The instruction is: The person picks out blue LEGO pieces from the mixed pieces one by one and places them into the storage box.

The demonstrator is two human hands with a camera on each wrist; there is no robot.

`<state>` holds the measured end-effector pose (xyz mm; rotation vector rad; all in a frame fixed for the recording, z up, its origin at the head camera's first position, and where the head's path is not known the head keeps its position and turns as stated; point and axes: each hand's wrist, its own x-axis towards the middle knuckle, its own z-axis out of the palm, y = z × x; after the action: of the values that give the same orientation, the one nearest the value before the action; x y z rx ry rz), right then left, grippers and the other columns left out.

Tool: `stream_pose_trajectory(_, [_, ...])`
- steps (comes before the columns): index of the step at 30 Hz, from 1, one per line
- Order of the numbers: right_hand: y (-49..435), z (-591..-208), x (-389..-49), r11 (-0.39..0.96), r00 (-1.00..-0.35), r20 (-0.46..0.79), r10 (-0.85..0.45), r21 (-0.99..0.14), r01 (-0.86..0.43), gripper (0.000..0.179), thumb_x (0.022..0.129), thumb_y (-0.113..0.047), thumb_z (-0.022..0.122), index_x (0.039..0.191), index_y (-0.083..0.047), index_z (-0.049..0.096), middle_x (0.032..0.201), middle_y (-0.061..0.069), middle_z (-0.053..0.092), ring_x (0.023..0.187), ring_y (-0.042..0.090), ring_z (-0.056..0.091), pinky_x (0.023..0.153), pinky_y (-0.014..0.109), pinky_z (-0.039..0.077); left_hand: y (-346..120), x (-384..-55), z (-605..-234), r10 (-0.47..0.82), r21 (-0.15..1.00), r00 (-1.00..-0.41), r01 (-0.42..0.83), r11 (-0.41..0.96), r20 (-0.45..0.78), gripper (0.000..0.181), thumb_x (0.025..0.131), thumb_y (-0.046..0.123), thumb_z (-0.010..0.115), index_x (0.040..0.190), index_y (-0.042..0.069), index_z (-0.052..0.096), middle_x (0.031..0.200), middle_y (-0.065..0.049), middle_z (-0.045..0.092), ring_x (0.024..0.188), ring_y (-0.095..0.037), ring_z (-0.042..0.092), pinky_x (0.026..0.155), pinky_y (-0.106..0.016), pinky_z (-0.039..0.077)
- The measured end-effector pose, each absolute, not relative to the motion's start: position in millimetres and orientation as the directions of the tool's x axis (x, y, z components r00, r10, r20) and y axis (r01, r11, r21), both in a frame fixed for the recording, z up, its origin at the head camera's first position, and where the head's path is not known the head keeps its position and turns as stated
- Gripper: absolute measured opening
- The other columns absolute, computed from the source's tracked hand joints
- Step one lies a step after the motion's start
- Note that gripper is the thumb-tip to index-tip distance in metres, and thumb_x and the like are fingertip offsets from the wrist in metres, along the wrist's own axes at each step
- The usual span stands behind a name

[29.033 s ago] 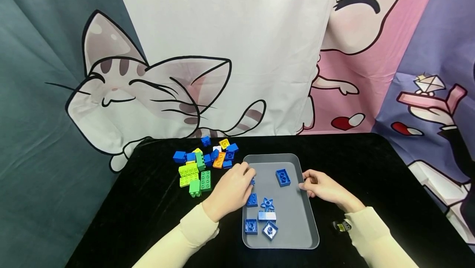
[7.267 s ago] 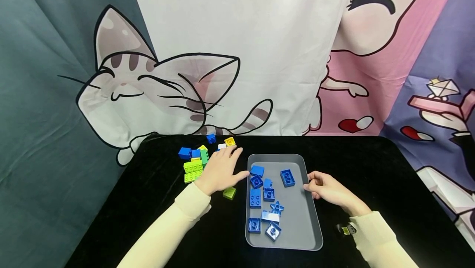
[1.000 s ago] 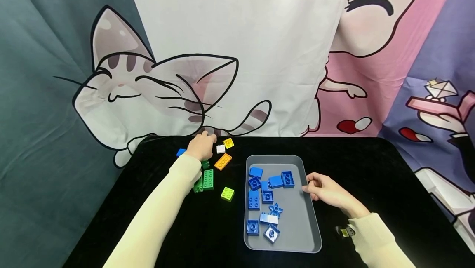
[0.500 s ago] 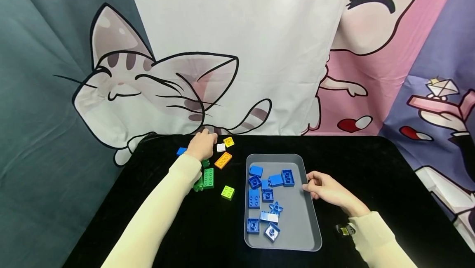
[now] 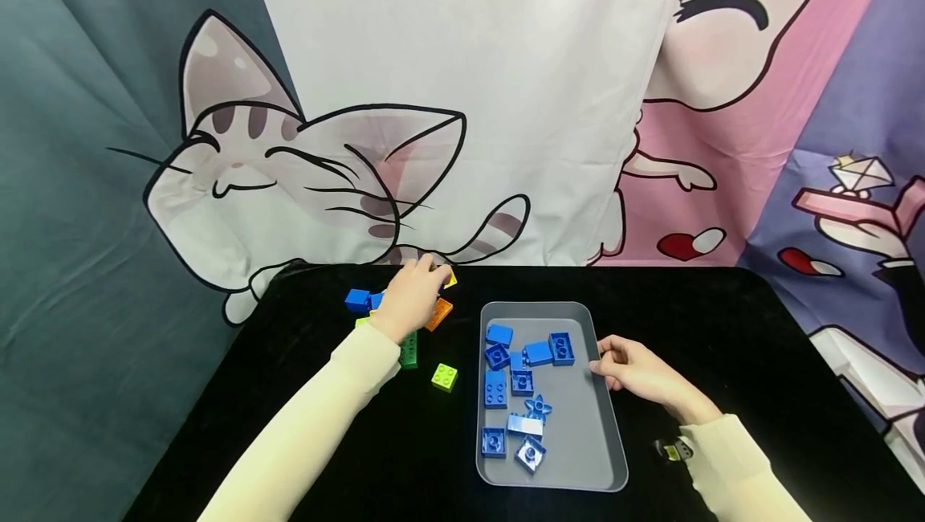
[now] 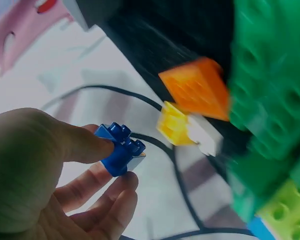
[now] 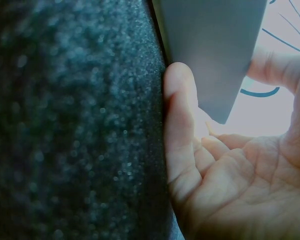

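Observation:
My left hand [image 5: 409, 299] is over the far side of the loose brick pile. In the left wrist view it pinches a small blue toy brick [image 6: 118, 154] between thumb and fingers, with the studs facing out. My right hand [image 5: 641, 371] grips the right rim of the grey tray [image 5: 574, 430]; in the right wrist view, the tray wall [image 7: 210, 55] lies between thumb and fingers. Several blue bricks, such as a two-by-three one [image 5: 495, 389], and a blue flower piece [image 5: 538, 407] lie in the tray, mostly along its left half.
Left of the tray, a lime brick [image 5: 444, 377] lies alone. An orange brick [image 5: 439, 314], a green brick [image 5: 409, 351] and a blue brick [image 5: 357, 300] sit around the left hand, partly hidden by it. A printed curtain [image 5: 549, 104] hangs behind the black table [image 5: 405, 458].
Over the last second my left hand has come right and lifted a blue brick from the back of the pile. Earlier, more blue bricks came into the tray. My right hand stays at the rim.

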<state>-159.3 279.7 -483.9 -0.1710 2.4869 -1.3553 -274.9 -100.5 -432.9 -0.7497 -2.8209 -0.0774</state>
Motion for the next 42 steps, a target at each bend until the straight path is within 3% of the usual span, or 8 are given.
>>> stream_pose_trajectory(5, [280, -484, -159, 0.550, -0.947, -0.205, -0.247, -0.834, 0.038, 0.036, 0.100, -0.023, 0.067, 0.123, 0.003, 0.057, 0.076, 0.003, 0.059, 0.071, 0.016, 0.060, 0.074, 0.028, 0.050, -84, -254, -423, 0.568, -0.008, -0.758, 0.598, 0.802, 0.319, 0.033, 0.086, -0.001, 0.074, 0.113, 0.016, 0.067, 0.108, -0.009, 0.061, 0.091, -0.028, 0.061, 0.084, -0.038, 0.057])
stream_pose_trajectory(10, [280, -484, -160, 0.537, -0.946, -0.196, -0.258, -0.843, 0.028, 0.036, 0.100, -0.021, 0.067, 0.123, 0.004, 0.057, 0.076, 0.004, 0.058, 0.070, 0.016, 0.059, 0.073, 0.029, 0.050, -64, -231, -420, 0.633, -0.038, -0.679, 0.670, 0.741, 0.373, 0.026, 0.092, 0.004, 0.069, 0.113, 0.018, 0.068, 0.106, -0.007, 0.062, 0.092, -0.025, 0.062, 0.082, -0.035, 0.058])
stream_pose_trajectory(16, [280, -483, -161, 0.534, -0.947, -0.196, -0.256, -0.845, 0.030, 0.036, 0.100, -0.021, 0.067, 0.123, 0.004, 0.057, 0.076, 0.004, 0.058, 0.070, 0.015, 0.059, 0.072, 0.028, 0.050, -41, -205, -421, 0.693, -0.087, -0.635, 0.713, 0.696, 0.342, 0.021, 0.100, 0.020, 0.066, 0.121, 0.021, 0.069, 0.113, -0.004, 0.063, 0.093, -0.019, 0.060, 0.084, -0.028, 0.058])
stream_pose_trajectory(33, [282, -487, -160, 0.542, -0.944, -0.204, -0.258, -0.839, 0.033, 0.036, 0.100, -0.022, 0.066, 0.122, 0.004, 0.056, 0.076, 0.003, 0.059, 0.070, 0.015, 0.059, 0.069, 0.028, 0.051, 4, -159, -433, 0.840, -0.134, -0.499, 0.837, 0.530, 0.213, 0.026, 0.101, 0.034, 0.062, 0.125, 0.027, 0.068, 0.116, 0.001, 0.062, 0.094, -0.012, 0.056, 0.087, -0.025, 0.054])
stream_pose_trajectory(38, [281, -486, -160, 0.542, -0.943, -0.216, -0.253, -0.839, 0.047, 0.037, 0.100, -0.024, 0.067, 0.124, 0.003, 0.057, 0.077, 0.003, 0.060, 0.070, 0.015, 0.060, 0.070, 0.027, 0.051, 5, -151, -433, 0.852, -0.139, -0.512, 0.840, 0.524, 0.112, 0.051, 0.099, 0.058, 0.058, 0.142, 0.030, 0.059, 0.136, -0.001, 0.059, 0.113, -0.018, 0.060, 0.098, -0.033, 0.054])
stream_pose_trajectory(42, [281, -486, -161, 0.553, -0.944, -0.213, -0.252, -0.832, 0.040, 0.038, 0.100, -0.025, 0.066, 0.125, 0.003, 0.057, 0.078, 0.004, 0.061, 0.071, 0.016, 0.060, 0.070, 0.028, 0.052, 1, -150, -433, 0.840, -0.074, -0.536, 0.838, 0.541, 0.079, 0.077, 0.093, 0.076, 0.051, 0.155, 0.031, 0.045, 0.157, -0.003, 0.048, 0.138, -0.026, 0.053, 0.112, -0.045, 0.049])
